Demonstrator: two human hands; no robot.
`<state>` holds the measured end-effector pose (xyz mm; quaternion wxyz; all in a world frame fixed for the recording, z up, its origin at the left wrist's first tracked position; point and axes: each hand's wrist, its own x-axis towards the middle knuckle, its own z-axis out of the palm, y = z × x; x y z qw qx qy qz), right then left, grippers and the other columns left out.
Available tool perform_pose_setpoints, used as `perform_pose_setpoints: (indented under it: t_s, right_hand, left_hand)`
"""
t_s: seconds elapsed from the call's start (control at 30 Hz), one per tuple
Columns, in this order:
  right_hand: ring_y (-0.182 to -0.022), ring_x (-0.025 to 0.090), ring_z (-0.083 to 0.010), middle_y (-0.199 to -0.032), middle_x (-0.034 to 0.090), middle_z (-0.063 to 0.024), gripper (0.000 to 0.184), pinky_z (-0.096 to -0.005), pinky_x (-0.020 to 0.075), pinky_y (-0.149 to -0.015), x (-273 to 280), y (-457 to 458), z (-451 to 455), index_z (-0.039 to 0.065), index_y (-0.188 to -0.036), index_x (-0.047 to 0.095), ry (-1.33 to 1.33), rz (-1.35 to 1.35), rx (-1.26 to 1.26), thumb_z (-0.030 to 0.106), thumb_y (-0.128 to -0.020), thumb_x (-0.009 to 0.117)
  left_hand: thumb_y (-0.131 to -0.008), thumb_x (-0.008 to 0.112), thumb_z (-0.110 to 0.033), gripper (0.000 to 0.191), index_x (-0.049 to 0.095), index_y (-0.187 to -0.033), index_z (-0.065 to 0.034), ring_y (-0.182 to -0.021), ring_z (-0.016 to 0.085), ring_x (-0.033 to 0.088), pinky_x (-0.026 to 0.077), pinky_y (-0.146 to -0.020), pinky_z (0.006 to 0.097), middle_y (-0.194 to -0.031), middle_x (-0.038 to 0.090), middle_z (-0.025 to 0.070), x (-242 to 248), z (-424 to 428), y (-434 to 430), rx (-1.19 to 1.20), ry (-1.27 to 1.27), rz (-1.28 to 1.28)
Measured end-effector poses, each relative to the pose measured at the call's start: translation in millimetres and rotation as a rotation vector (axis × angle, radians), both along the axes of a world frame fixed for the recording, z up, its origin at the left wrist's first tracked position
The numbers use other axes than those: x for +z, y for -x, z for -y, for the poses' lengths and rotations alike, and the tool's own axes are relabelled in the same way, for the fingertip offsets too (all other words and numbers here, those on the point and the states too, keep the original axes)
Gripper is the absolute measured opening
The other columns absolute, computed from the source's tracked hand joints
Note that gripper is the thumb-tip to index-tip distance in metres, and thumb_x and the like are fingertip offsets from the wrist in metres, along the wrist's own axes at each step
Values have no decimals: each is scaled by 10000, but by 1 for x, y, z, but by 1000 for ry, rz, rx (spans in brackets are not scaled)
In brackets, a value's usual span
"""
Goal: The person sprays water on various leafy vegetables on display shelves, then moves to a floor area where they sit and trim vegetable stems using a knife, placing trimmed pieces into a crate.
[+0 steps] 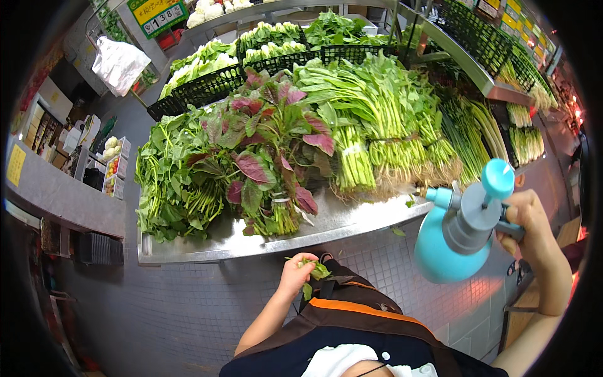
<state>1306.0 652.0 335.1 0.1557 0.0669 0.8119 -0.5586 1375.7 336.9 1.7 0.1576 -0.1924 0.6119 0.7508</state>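
Observation:
My right hand [527, 221] grips the grey handle of a turquoise pump spray bottle [452, 249], held off the counter's right front. Its brass nozzle points left at the rooted ends of the bundled greens [395, 155], and a faint mist seems to show near it. In my left hand [297, 275], in front of my apron, are a few loose green leaves [320, 270]. Red amaranth [264, 169] with a tied stem bundle lies at the middle of the stainless steel counter [339, 226]. Leafy green bunches [174, 174] are heaped at its left end.
Black plastic crates [207, 85] of pale-stemmed greens stand behind the bunches. A metal shelf [499, 89] with more vegetables juts out at the right. White plastic bags [120, 66] hang at the back left. Stacked dark crates [100, 249] sit on the floor at left.

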Motion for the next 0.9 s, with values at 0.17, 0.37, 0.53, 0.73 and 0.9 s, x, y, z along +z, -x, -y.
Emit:
perform_pose_setpoints:
  t_s: [0.17, 0.37, 0.53, 0.73, 0.9]
  right_hand:
    - [-322, 398, -107, -461, 488, -81, 387, -213, 290, -325, -13, -71, -49, -47, -580, 550, 114, -17, -17, 319, -705, 529]
    - [-302, 378, -114, -420, 449, -79, 425, -225, 268, -307, -30, -118, -82, -23, -574, 514, 239, -143, -135, 353, -769, 505]
    - [-337, 441, -151, -450, 488, -104, 389, -225, 328, -331, -33, -125, -84, -30, -667, 547, 431, -175, -156, 332, -792, 478]
    - [-380, 498, -163, -487, 529, -127, 371, -220, 361, -355, -31, -120, -80, -31, -704, 557, 430, -239, 35, 325, -797, 503]
    - [-361, 434, -132, -475, 502, -93, 338, -226, 335, -370, -28, -104, -87, -34, -694, 568, 383, -146, 8, 282, -795, 502]
  left_hand:
    - [-769, 543, -49, 111, 587, -871, -55, -473, 18, 426, 339, -430, 155, -695, 550, -21, -10, -41, -44, -124, -10, -4]
    - [-785, 538, -58, 112, 580, -889, -57, -477, 17, 431, 341, -427, 161, -680, 543, -28, -7, -76, -98, -219, 16, 13]
    - [-782, 535, -60, 104, 580, -876, -58, -467, 14, 406, 356, -430, 168, -631, 504, -38, 0, -95, -123, -189, 30, 54]
    - [-787, 540, -56, 116, 577, -896, -50, -477, 24, 448, 345, -424, 165, -685, 550, -20, -15, -98, -122, -187, 24, 12]
    - [-778, 537, -59, 107, 584, -874, -53, -468, 24, 430, 330, -422, 163, -658, 531, -29, -19, -121, -76, -209, -31, -31]
